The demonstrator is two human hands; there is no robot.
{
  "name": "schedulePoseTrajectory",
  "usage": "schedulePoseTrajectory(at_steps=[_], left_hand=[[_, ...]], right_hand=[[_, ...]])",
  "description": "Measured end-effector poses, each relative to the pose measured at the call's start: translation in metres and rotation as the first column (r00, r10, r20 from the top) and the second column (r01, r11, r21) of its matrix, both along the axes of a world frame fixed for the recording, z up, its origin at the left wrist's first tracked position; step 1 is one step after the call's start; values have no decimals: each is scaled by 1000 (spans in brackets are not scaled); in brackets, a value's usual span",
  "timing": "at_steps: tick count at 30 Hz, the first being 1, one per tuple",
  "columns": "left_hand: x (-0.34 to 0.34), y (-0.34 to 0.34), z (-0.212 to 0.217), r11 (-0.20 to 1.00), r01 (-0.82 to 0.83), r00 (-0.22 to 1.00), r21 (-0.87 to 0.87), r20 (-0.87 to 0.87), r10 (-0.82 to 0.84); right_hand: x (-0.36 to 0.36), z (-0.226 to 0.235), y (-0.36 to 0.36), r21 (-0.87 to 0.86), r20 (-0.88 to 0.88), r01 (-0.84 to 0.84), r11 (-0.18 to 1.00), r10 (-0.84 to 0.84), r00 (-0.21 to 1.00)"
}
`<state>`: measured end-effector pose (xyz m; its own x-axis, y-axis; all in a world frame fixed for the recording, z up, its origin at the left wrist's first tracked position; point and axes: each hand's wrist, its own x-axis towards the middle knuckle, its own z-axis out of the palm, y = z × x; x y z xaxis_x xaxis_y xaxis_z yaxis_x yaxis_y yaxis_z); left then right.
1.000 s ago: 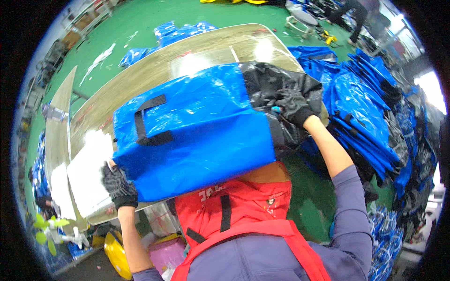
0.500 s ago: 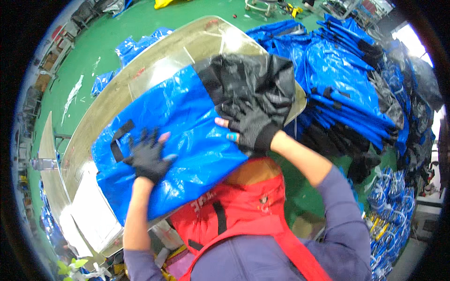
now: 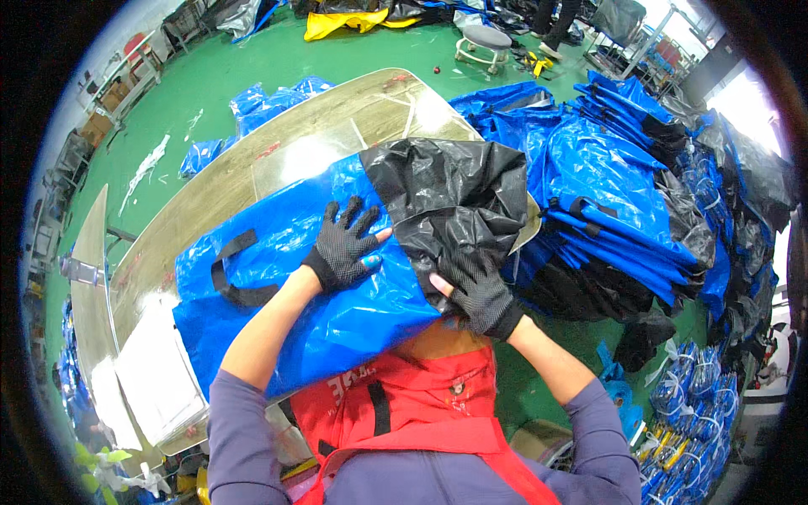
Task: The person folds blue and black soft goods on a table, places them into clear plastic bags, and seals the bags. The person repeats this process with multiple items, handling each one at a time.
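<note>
Widely splayed left hand (image 3: pixel 341 252), palm-down right hand (image 3: pixel 480 293), bag (image 3: pixel 337 324) beneath

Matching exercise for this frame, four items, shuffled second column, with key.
1. Left hand
2. Right hand
3. Stool
4. Apron

A. Red
B. On the black section of the sheet material
C. On the green floor
D. On the blue section of the sheet material

Pairs: 1-D, 2-B, 3-C, 4-A

A glossy blue bag (image 3: pixel 362 313) with a crumpled black end (image 3: pixel 450 181) lies flat on a table (image 3: pixel 316 122)
</note>
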<state>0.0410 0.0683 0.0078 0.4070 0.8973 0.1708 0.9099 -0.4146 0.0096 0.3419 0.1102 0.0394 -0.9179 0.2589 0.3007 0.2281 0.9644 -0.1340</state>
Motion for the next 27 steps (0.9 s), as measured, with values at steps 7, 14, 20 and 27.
schedulePoseTrajectory(at_steps=[7, 14, 20, 27], left_hand=[[34, -58, -20, 975, 180, 984, 127, -18, -180], [-9, -95, -8, 967, 158, 972, -198, 201, -118], [-122, -221, 28, 925, -94, 906, -368, 354, 233], [-127, -354, 7, 538, -757, 39, -372, 795, 605]], right_hand=[[-23, 93, 35, -12, 244, 26, 1000, -23, 970], [-153, 23, 143, -272, 617, 171, 947, 35, 786], [-122, -21, 182, -312, 440, 311, 898, -153, 885], [-138, -12, 182, -341, 539, 399, 851, -171, 825]])
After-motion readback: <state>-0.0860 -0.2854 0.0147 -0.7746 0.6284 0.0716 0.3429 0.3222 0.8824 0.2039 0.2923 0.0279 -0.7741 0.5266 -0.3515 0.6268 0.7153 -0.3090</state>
